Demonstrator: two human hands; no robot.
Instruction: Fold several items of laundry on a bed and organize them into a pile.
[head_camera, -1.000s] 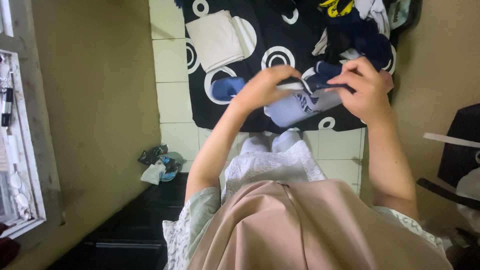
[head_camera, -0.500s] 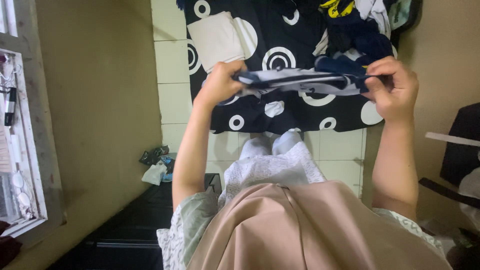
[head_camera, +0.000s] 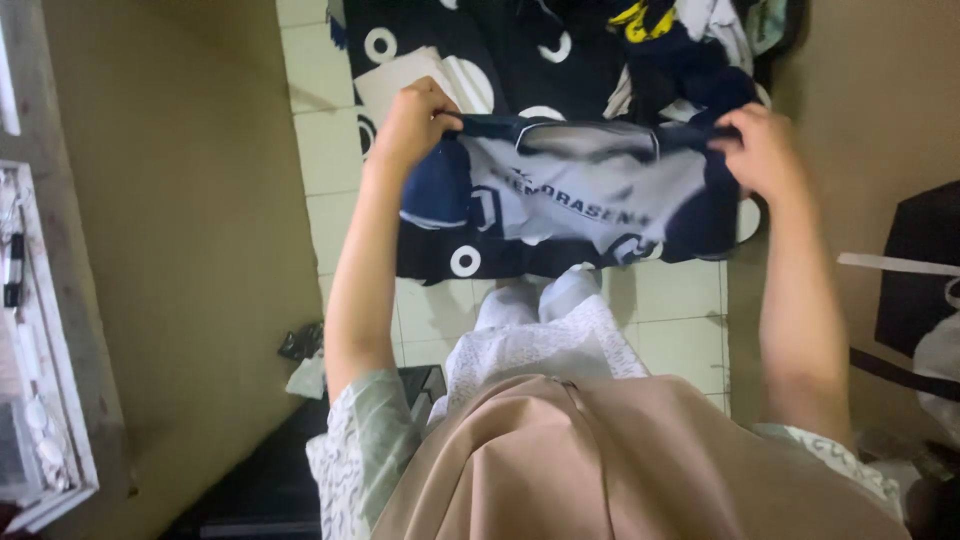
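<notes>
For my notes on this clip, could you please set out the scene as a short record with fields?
Setting: tiled floor with a black cloth with white rings spread on it
Left hand: grips one top corner of the navy and grey shirt
Right hand: grips the other top corner
Shirt state: stretched flat between both hands, held above the cloth
Nearby: folded white garment on the cloth; pile of dark clothes at the far end

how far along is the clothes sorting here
Done: one folded white garment lies on the black circle-patterned cloth. In hand: the left hand and right hand hold a navy and grey shirt spread open, unfolded. Left: a heap of clothes beyond it.
</notes>
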